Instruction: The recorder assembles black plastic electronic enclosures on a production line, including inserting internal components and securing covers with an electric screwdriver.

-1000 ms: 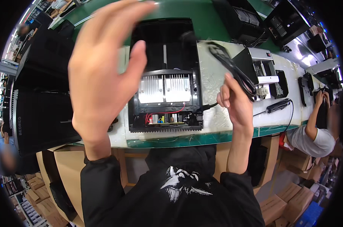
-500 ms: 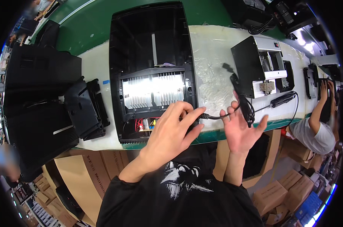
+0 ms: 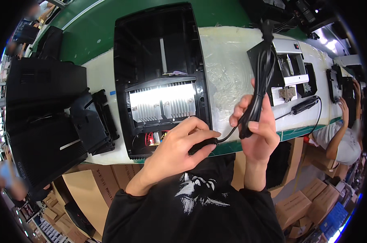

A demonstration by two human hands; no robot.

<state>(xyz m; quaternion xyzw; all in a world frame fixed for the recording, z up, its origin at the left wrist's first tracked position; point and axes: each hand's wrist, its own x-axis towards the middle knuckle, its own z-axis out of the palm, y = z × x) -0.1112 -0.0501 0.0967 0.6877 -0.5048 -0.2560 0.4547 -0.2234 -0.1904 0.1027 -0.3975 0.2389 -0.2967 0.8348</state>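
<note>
A black power cord [image 3: 259, 95], folded into a tied bundle, stands upright in my right hand [image 3: 261, 141], with thumb and fingers closed round its lower part. One plug of the cord points away from me at the far end of the bundle. My left hand [image 3: 173, 148] pinches the cord's other end, a black connector [image 3: 209, 142], over the near edge of the bench. A short length of cable links the two hands. Just beyond my left hand lies a long black housing [image 3: 159, 48] with silver finned heat sinks [image 3: 163, 103] and red wires at its near end.
Black cabinets [image 3: 45, 101] and a black bracket-like part [image 3: 94, 121] stand at left. To the right are a black-and-silver metal box [image 3: 288, 69] and a corded black tool [image 3: 305, 106]. Cardboard boxes [image 3: 90, 186] lie below the bench. A co-worker [image 3: 337, 133] works at far right.
The cord bundle has risen and swung upright as my right hand closed round it. My left hand, still on the connector, has shifted slightly left and toward me.
</note>
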